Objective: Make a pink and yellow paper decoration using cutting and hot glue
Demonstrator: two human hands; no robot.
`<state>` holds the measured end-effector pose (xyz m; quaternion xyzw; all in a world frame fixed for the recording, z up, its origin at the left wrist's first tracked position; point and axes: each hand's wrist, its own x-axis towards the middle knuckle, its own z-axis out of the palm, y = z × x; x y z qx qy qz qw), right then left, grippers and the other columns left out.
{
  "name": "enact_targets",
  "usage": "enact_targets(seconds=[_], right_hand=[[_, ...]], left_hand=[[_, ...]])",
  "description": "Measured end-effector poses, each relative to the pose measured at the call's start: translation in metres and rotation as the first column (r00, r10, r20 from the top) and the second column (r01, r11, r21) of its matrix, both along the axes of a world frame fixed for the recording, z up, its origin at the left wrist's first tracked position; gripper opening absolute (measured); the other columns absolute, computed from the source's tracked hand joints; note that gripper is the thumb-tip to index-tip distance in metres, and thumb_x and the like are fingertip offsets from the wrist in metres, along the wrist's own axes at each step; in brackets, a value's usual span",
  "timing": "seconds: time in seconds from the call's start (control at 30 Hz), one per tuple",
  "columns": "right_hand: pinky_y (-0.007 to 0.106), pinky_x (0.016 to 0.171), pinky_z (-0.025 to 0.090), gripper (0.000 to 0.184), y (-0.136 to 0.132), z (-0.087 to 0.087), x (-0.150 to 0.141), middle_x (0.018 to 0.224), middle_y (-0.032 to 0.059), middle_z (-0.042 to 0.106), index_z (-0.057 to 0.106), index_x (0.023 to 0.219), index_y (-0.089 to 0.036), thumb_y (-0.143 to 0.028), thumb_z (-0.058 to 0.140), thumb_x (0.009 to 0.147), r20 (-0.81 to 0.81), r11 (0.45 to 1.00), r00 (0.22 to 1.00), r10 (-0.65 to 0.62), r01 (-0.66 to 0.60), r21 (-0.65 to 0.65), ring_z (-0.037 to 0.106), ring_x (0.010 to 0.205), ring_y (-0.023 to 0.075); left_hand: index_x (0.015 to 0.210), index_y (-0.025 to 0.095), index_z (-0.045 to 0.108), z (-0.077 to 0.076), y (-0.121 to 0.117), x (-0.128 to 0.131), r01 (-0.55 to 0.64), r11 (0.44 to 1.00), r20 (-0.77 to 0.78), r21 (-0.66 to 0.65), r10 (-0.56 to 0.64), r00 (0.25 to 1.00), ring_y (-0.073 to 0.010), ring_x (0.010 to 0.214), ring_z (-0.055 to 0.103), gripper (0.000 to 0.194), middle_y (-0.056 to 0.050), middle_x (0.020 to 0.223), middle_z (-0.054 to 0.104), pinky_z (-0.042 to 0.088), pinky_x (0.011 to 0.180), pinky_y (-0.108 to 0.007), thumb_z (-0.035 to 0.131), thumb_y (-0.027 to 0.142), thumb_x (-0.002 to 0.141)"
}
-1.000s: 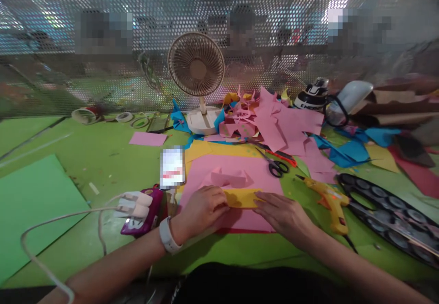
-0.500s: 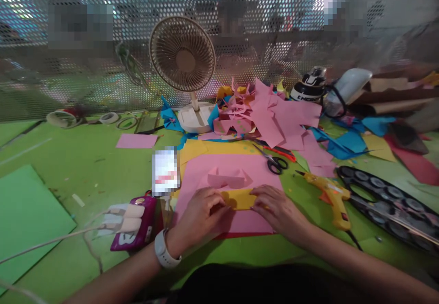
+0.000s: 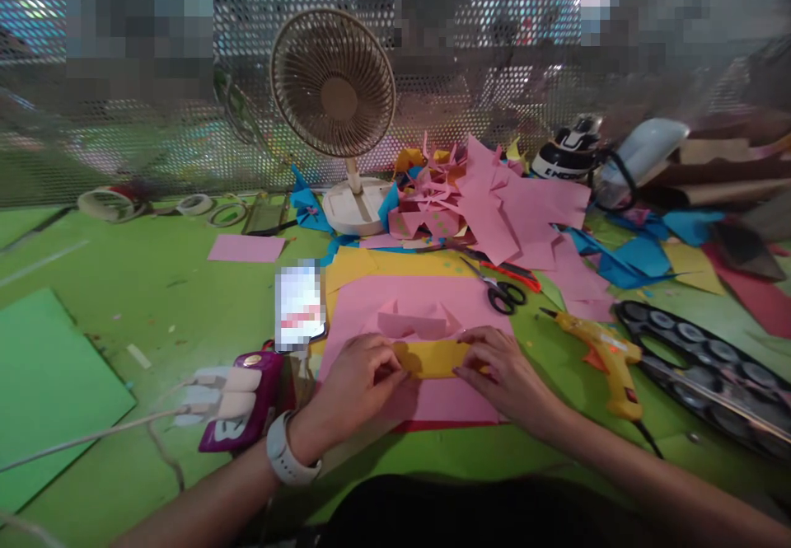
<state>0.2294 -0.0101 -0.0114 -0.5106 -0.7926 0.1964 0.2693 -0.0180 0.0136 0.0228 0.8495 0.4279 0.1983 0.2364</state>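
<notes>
A folded yellow paper strip (image 3: pixel 434 358) lies on a pink sheet (image 3: pixel 432 301) near the table's front edge. My left hand (image 3: pixel 355 379) pinches the strip's left end, its fingers curled over the paper. My right hand (image 3: pixel 503 371) grips the right end with bent fingers. Just behind the strip sits a small folded pink paper shape (image 3: pixel 415 320). A white watch band (image 3: pixel 284 453) wraps my left wrist.
Black-handled scissors (image 3: pixel 500 291) and a yellow glue gun (image 3: pixel 602 350) lie to the right, beside a black tray (image 3: pixel 704 371). A pile of pink and blue scraps (image 3: pixel 512 218) and a desk fan (image 3: pixel 337 86) stand behind. A phone (image 3: pixel 300 305), purple power strip (image 3: pixel 238 400) and green sheet (image 3: pixel 43 383) are left.
My right hand went from lying flat on the strip to gripping its right end. The view shifted slightly; both hands stay on the yellow strip.
</notes>
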Motion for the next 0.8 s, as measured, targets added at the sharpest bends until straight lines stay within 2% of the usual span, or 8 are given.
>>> enact_targets(seconds=[0.17, 0.27, 0.33, 0.4, 0.47, 0.53, 0.63, 0.8], right_hand=[[0.042, 0.086, 0.041, 0.011, 0.000, -0.002, 0.001, 0.105, 0.0066, 0.058, 0.059, 0.072, -0.021, -0.026, 0.059, 0.083, -0.020, 0.999, 1.000, 0.000, 0.000, -0.037, 0.053, 0.102, 0.0233], [0.043, 0.087, 0.040, 0.011, 0.000, -0.002, 0.001, 0.105, 0.0063, 0.057, 0.059, 0.072, -0.022, -0.027, 0.059, 0.082, -0.034, 0.999, 0.999, 0.003, -0.005, -0.049, 0.052, 0.102, 0.0233], [0.043, 0.087, 0.040, 0.011, 0.000, -0.001, 0.001, 0.105, 0.0062, 0.057, 0.059, 0.072, -0.022, -0.027, 0.060, 0.082, -0.037, 0.998, 0.999, 0.006, -0.008, -0.058, 0.052, 0.102, 0.0235], [0.043, 0.087, 0.040, 0.012, 0.000, 0.000, 0.001, 0.105, 0.0061, 0.058, 0.059, 0.072, -0.022, -0.028, 0.060, 0.082, -0.037, 0.997, 0.999, 0.007, -0.010, -0.070, 0.052, 0.102, 0.0237], [0.043, 0.087, 0.040, 0.012, 0.000, 0.000, 0.001, 0.104, 0.0059, 0.058, 0.059, 0.072, -0.022, -0.029, 0.060, 0.082, -0.040, 0.997, 0.999, 0.000, -0.003, -0.075, 0.052, 0.102, 0.0240], [0.043, 0.087, 0.039, 0.013, 0.000, -0.001, 0.001, 0.104, 0.0058, 0.058, 0.059, 0.071, -0.022, -0.029, 0.060, 0.082, -0.047, 0.998, 0.999, -0.003, 0.000, -0.069, 0.052, 0.102, 0.0240], [0.043, 0.087, 0.038, 0.012, 0.000, -0.002, 0.000, 0.104, 0.0059, 0.058, 0.059, 0.072, -0.022, -0.028, 0.059, 0.083, -0.052, 0.999, 0.999, 0.001, -0.003, -0.053, 0.052, 0.102, 0.0236], [0.042, 0.088, 0.037, 0.011, 0.001, 0.000, -0.001, 0.106, 0.0042, 0.058, 0.057, 0.072, -0.022, -0.025, 0.061, 0.082, -0.031, 0.997, 0.999, -0.004, 0.002, -0.071, 0.051, 0.103, 0.0230]], left_hand=[[0.068, 0.017, 0.057, 0.011, 0.002, -0.007, 0.001, 0.997, -0.142, 0.079, 0.011, 0.990, -0.0187, 0.077, 0.056, 0.015, -0.002, 0.078, 0.060, 0.045, 0.073, -0.036, 0.060, 0.025, 0.081], [0.069, 0.017, 0.059, 0.016, 0.004, -0.012, 0.008, 0.997, -0.231, 0.071, 0.009, 0.973, -0.0195, 0.078, 0.056, 0.011, -0.002, 0.077, 0.060, 0.043, 0.080, -0.041, 0.061, 0.022, 0.079], [0.068, 0.018, 0.058, 0.018, 0.007, -0.015, 0.036, 0.998, -0.251, 0.051, -0.022, 0.968, -0.0184, 0.076, 0.056, 0.012, -0.001, 0.075, 0.059, 0.043, 0.080, -0.040, 0.061, 0.022, 0.079], [0.067, 0.018, 0.058, 0.018, 0.008, -0.016, 0.056, 0.997, -0.236, 0.052, -0.042, 0.971, -0.0171, 0.073, 0.055, 0.014, 0.000, 0.074, 0.059, 0.043, 0.077, -0.038, 0.059, 0.022, 0.080], [0.069, 0.018, 0.057, 0.019, 0.005, -0.014, 0.025, 0.996, -0.194, 0.087, -0.008, 0.981, -0.0170, 0.073, 0.054, 0.014, 0.000, 0.076, 0.058, 0.042, 0.077, -0.038, 0.057, 0.024, 0.082], [0.078, 0.019, 0.058, 0.020, 0.000, -0.008, -0.043, 0.991, -0.136, 0.129, 0.061, 0.989, -0.0188, 0.080, 0.054, 0.010, -0.001, 0.083, 0.059, 0.039, 0.082, -0.041, 0.057, 0.027, 0.083], [0.098, 0.020, 0.058, 0.016, -0.011, 0.006, -0.039, 0.994, -0.072, 0.099, 0.047, 0.996, -0.0215, 0.093, 0.052, 0.022, -0.004, 0.099, 0.058, 0.036, 0.088, -0.042, 0.060, 0.035, 0.082], [0.082, 0.020, 0.057, 0.001, -0.015, 0.020, -0.037, 0.999, -0.041, 0.005, 0.037, 0.998, -0.0184, 0.092, 0.053, 0.009, -0.001, 0.092, 0.059, 0.034, 0.087, -0.039, 0.058, 0.029, 0.085]])
